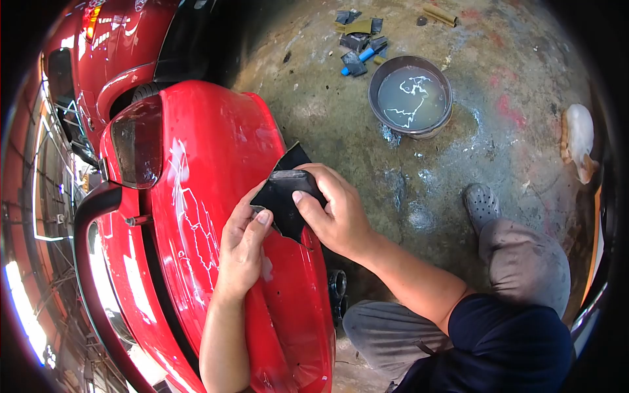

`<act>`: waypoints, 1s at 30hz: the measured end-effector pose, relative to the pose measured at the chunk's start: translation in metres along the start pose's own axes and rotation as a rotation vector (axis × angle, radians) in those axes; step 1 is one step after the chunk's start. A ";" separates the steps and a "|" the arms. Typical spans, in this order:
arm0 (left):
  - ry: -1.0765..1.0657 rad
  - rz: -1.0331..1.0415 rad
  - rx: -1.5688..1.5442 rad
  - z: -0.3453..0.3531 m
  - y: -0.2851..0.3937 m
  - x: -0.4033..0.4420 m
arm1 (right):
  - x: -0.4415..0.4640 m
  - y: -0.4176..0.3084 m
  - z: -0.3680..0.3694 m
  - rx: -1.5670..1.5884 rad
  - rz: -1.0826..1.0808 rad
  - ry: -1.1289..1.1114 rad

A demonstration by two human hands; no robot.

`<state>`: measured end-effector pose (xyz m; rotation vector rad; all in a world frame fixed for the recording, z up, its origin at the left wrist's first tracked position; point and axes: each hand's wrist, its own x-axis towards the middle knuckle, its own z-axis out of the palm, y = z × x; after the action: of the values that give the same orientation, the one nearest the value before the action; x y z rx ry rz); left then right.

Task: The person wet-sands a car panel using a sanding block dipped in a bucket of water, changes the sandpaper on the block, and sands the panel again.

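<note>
Right now, in the head view, the step looks like fitting a piece of black sandpaper to a dark block. The sandpaper is up in the air between the two hands, in front of the red bumper. Part of it sits on the near side of the block, and a corner sticks up behind. I cannot tell if it goes all the way around. I think the next move calls for a snug fold and a firm grip, so the paper does not slip off.

The left hand is nearly closed. It pinches the left edge of the paper, with its thumb on the near side. The right hand is partly closed around the right end of the block. Its thumb presses on the paper, and its fingers go behind, where I cannot see all of them.

Out on the floor, well apart from the hands, is a bucket of cloudy water. Near it lie some sandpaper scraps and a blue tube.
</note>
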<state>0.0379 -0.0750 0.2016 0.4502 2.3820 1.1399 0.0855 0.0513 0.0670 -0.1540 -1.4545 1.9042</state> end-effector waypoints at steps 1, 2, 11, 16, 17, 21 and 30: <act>0.004 0.006 0.011 0.000 -0.002 0.001 | 0.000 0.001 0.000 -0.004 0.001 -0.003; 0.007 0.013 0.022 0.000 -0.003 0.001 | 0.000 0.001 0.000 -0.009 0.001 -0.005; -0.063 0.066 -0.050 -0.004 -0.009 0.003 | 0.003 -0.001 0.000 -0.025 0.043 -0.055; 0.052 0.016 -0.208 0.004 -0.005 0.002 | 0.007 0.012 -0.004 -0.202 -0.140 -0.064; 0.064 -0.006 -0.122 0.000 -0.002 0.002 | 0.007 0.012 -0.005 -0.272 -0.169 -0.061; 0.125 0.148 -0.110 -0.007 -0.015 0.009 | 0.003 0.011 0.007 0.024 -0.148 -0.177; 0.266 0.067 0.030 -0.006 -0.007 0.009 | 0.001 0.007 0.001 0.711 0.519 -0.172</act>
<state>0.0265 -0.0789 0.1973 0.4136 2.6324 1.2641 0.0811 0.0501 0.0615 -0.0289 -0.7914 2.8029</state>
